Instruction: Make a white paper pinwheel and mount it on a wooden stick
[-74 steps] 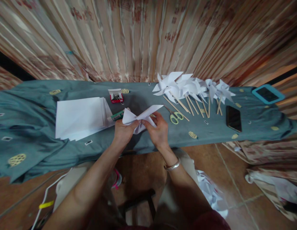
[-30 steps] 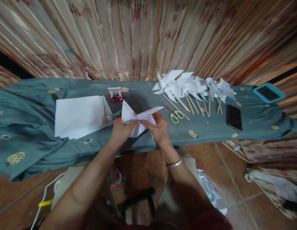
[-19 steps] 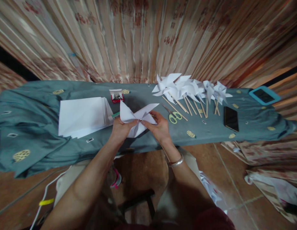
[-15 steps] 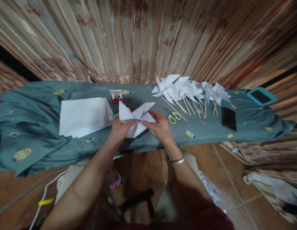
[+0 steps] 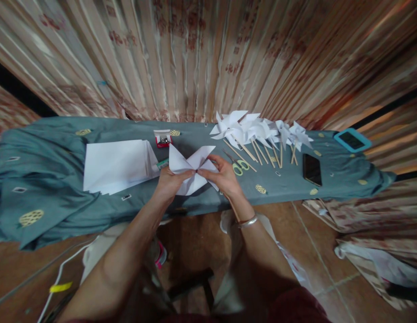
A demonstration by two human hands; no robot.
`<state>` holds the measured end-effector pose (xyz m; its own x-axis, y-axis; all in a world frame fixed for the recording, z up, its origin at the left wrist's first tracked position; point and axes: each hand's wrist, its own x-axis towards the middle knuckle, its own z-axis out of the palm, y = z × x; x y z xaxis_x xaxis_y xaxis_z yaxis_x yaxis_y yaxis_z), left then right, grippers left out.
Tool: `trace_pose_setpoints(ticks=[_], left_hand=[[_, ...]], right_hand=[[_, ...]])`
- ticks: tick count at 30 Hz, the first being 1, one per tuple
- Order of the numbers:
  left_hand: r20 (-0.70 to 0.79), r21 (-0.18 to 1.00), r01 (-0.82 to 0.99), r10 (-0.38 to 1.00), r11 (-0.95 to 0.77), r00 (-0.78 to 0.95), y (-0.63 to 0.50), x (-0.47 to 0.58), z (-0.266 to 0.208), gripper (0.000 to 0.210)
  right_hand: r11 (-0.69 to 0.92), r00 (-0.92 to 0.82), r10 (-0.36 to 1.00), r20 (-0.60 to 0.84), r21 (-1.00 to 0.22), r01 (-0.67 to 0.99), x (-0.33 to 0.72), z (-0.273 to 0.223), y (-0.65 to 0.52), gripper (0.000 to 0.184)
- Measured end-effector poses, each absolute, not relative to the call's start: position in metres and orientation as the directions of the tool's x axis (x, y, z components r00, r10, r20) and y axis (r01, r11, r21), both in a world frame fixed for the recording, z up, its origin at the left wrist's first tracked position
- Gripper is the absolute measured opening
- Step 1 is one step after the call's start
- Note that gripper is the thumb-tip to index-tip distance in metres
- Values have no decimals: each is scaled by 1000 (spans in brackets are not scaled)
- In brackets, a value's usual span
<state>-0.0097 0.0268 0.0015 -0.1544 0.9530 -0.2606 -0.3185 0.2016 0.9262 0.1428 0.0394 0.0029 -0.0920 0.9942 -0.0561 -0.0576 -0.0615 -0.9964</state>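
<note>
Between my two hands is a white paper pinwheel (image 5: 192, 165) with folded blades, held just over the table's front part. My left hand (image 5: 171, 180) grips it from the left, thumb pressed near the centre. From the right, my right hand (image 5: 226, 175) pinches it the same way, its thumb meeting the other at the middle. The fingers beneath the paper are mostly hidden. A small red box of metal pins (image 5: 163, 139) stands open just behind the pinwheel. A green item (image 5: 163, 164), partly covered, lies by my left hand. Green-handled scissors (image 5: 240, 167) rest right of my right hand.
A stack of white paper sheets (image 5: 117, 166) lies to the left. Several paper pinwheels on wooden sticks (image 5: 230, 127) lie at the back right. Farther right are a dark phone (image 5: 312, 169) and a blue-framed device (image 5: 352, 140). Green cloth (image 5: 53, 179) covers the table; a curtain (image 5: 195, 58) hangs behind.
The thumbs have closed over the pinwheel's centre, hiding most of the shiny pin seen there before. The view has shifted slightly, and both hands keep their hold.
</note>
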Motion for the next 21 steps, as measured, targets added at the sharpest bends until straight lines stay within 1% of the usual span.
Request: trace_pose_setpoints(ticks=[7,13,17,19,21], left_hand=[[-232,931,-321,959,171,-162,29,-13,-3,37],[-229,934,-316,959,167,-169,33,-13,-6,42],[-139,955,-282,980,94,-142,39,-18,-4,53],[-85,967,-254,978,35,-192,43,-25,-4,56],[-32,982,-185,962,-19,-273,49,-34,-7,52]], right_hand=[[-34,-48,998,-33,-999,-23,136,-5,42,63],[-16,33,999,-13,-997,78,133,-7,42,54],[1,119,993,5,-999,33,157,-3,50,55],[29,187,982,28,-1000,-3,177,-1,55,55],[22,229,973,21,-1000,-1,197,0,57,55]])
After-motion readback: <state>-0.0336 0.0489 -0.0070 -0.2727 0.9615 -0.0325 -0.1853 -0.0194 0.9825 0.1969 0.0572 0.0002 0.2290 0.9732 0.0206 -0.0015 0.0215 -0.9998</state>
